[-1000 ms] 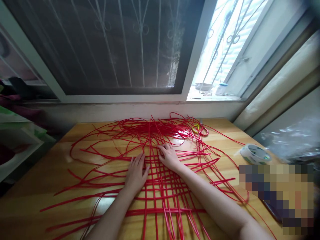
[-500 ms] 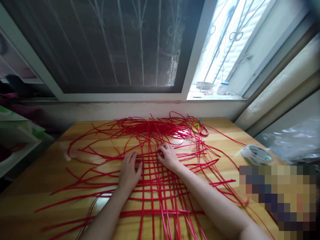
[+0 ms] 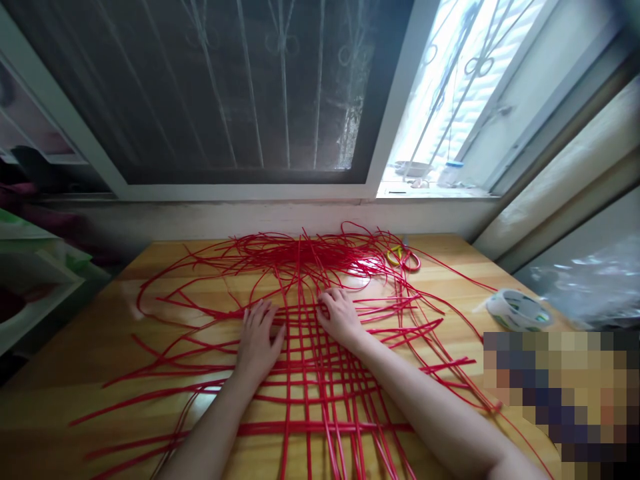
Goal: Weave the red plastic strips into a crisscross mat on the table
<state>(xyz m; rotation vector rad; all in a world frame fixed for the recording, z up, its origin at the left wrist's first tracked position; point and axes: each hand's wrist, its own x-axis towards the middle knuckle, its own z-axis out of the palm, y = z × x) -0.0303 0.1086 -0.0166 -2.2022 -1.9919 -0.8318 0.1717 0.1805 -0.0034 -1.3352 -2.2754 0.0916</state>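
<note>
A loose grid of red strands, crossing over and under one another, lies flat on the wooden table. On its left side rests my left hand, fingers stretched forward over the crosswise strands and thumb held apart. Over the far right part of the grid, my right hand has its fingers curled down around strands; its fingertips are partly hidden. Both hands are at the far rows, with the lengthwise strands running between them. Long loose ends stick out on both sides and towards me.
Behind the grid lies a tangled heap of red strands. Scissors with yellow and red handles are at its right. A roll of clear tape sits near the table's right edge. The window rises behind.
The view has shifted very slightly. Both hands stay at the same place on the grid, with only a slight shift of the left fingers.
</note>
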